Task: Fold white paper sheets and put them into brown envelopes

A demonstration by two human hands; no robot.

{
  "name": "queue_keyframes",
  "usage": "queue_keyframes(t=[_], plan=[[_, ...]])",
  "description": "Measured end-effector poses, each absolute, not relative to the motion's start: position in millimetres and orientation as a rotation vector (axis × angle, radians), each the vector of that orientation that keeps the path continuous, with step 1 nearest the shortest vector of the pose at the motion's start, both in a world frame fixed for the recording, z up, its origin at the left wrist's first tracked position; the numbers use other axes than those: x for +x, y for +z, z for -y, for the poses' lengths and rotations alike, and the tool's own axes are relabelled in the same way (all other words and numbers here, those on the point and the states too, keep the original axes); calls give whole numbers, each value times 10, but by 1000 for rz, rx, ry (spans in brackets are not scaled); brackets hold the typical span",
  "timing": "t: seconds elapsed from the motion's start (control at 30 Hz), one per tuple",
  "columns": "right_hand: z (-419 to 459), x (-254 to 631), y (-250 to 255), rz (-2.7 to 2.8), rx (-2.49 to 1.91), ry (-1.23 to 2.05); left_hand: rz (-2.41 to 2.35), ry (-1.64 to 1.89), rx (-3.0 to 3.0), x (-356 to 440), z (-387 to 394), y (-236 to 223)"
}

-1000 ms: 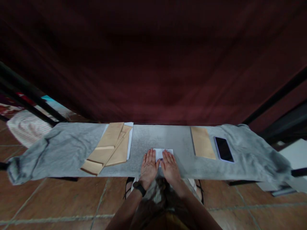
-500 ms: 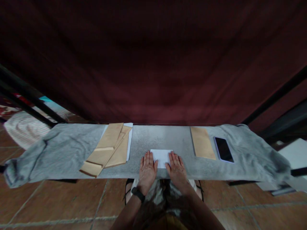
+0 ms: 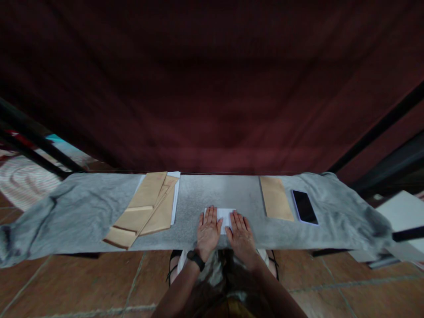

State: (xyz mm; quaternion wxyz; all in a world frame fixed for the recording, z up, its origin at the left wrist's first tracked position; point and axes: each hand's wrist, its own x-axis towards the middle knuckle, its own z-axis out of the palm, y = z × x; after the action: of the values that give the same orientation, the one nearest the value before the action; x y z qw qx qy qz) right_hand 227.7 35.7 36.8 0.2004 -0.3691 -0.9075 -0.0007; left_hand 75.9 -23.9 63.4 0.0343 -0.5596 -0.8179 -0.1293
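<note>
A small white piece of paper (image 3: 225, 215), apparently folded, lies flat on the grey cloth in front of me. My left hand (image 3: 208, 232) rests flat over its left part, fingers stretched out and pointing away from me. On the paper's right edge lies my right hand (image 3: 241, 234), also flat, its fingers extended. Both thumbs point inward, with a strip of white paper showing between them. Neither hand grips anything. The paper's left part is hidden under my left hand.
Several brown envelopes (image 3: 155, 205) overlap on white sheets (image 3: 176, 198) at the left. To the right lie a single brown envelope (image 3: 276, 198) and a phone (image 3: 305, 207). Grey cloth (image 3: 218, 190) covers the narrow table; a dark red curtain (image 3: 212, 110) hangs behind.
My hands moved apart to the paper's sides, uncovering more of it. Since then my left hand has slid inward over the paper's left part. The view has shifted slightly.
</note>
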Motion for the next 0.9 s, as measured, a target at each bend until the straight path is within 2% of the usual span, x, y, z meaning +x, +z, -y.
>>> queue_keyframes(t=[0.2,0.5,0.9], plan=[[-352,2278,413,2550,-1035,36,2599,-430,-1643,587,335,780],[-336,2265,442,2520,-1043,72,2719,-531,-1708,368,80,1070],[-350,2261,445,2486,-1060,105,2914,-856,-1629,161,15,1054]])
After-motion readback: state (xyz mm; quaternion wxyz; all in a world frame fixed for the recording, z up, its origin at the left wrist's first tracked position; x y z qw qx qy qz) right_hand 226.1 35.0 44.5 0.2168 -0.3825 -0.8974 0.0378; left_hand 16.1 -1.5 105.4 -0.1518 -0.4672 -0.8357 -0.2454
